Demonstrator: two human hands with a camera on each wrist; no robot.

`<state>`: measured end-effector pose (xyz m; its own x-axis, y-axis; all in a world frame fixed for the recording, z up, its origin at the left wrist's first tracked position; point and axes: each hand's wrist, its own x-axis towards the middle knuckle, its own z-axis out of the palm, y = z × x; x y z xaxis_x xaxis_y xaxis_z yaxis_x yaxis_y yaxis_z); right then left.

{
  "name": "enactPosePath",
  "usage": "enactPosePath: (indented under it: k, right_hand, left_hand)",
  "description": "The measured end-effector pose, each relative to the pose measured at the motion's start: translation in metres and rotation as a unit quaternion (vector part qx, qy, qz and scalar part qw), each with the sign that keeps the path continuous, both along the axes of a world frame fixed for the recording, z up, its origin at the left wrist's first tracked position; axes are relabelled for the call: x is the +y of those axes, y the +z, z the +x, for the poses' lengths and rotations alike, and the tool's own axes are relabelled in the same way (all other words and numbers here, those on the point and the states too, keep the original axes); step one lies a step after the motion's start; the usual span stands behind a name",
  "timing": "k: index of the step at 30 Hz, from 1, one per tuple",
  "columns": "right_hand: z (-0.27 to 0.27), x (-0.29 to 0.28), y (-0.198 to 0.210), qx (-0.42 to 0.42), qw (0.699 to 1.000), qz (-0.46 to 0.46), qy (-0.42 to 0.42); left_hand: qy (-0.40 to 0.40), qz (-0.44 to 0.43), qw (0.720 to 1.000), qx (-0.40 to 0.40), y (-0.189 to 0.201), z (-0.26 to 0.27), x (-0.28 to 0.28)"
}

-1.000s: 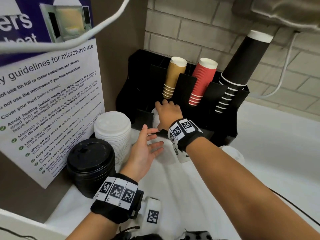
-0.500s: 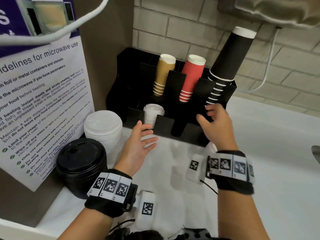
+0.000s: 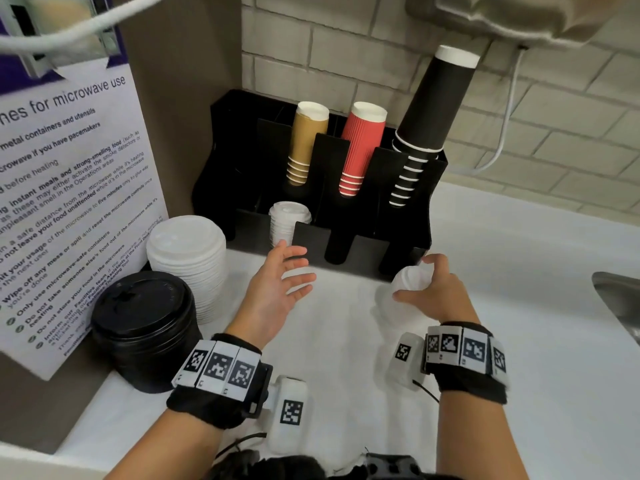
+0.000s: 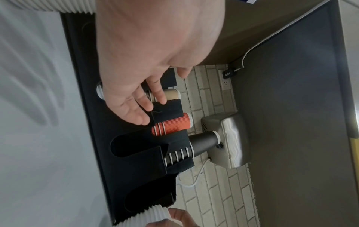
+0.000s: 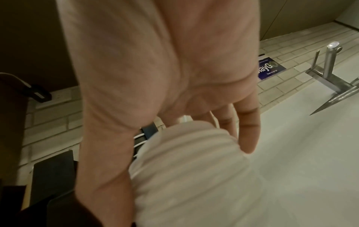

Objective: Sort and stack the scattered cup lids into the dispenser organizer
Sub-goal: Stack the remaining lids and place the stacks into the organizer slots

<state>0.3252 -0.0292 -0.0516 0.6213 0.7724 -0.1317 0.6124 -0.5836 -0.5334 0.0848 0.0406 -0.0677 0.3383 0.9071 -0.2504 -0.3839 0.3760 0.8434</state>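
The black dispenser organizer (image 3: 360, 251) stands against the brick wall with tan, red and black cup stacks in its rear slots. A short stack of small white lids (image 3: 289, 220) sits in its front left slot. My left hand (image 3: 291, 271) hovers open just in front of that slot, holding nothing; its spread fingers (image 4: 141, 110) show in the left wrist view. My right hand (image 3: 415, 282) grips another small white lid stack (image 3: 405, 278) on the counter by the organizer's front right corner. In the right wrist view my thumb and fingers flank this ribbed stack (image 5: 190, 169).
A tall stack of large white lids (image 3: 187, 258) and a stack of black lids (image 3: 145, 327) stand at the left beside a microwave notice (image 3: 69, 188). A sink edge (image 3: 616, 292) lies at the right. A white cable (image 3: 502, 133) hangs down the wall.
My right hand left the small white lids in the front left slot, swung right and came down onto the other small lid stack. The left hand barely moved.
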Motion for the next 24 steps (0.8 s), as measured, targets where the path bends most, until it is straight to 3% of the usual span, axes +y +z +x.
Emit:
enactPosePath:
  k: [10, 14, 18, 24]
  right_hand:
    - [0.004, -0.006, 0.006, -0.005, 0.997, 0.074, 0.006]
    - [-0.018, -0.003, 0.023, 0.089, 0.978, 0.154, 0.11]
    - [-0.062, 0.006, 0.031, 0.199, 0.937, 0.151, 0.246]
    - [-0.082, 0.014, 0.029, 0.228, 0.91, 0.141, 0.315]
  left_hand:
    - [-0.002, 0.0, 1.0, 0.003, -0.003, 0.0, -0.003]
    - [-0.043, 0.019, 0.999, 0.016, -0.004, 0.004, -0.006]
    - [-0.131, 0.056, 0.99, -0.008, -0.002, 0.008, -0.013]
    - [-0.148, 0.086, 0.983, -0.059, -0.002, 0.002, -0.013]
